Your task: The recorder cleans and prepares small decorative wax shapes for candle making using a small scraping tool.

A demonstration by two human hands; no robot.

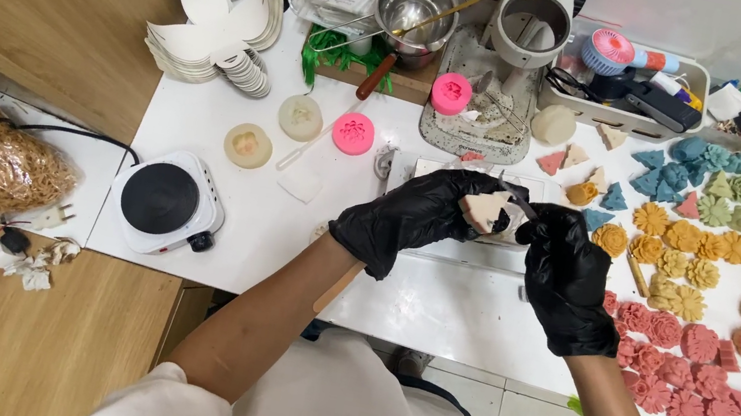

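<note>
Left hand (412, 213): glossy black glove, cuff ending at wrist. Right hand (569, 279): same black glove. Forearms bare. White short-sleeved shirt (334, 415), dark print on front.

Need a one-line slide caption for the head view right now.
Gloved left hand holds a pale cream piece while the right hand works a thin blade against it, beside rows of coloured flower shapes.
</note>
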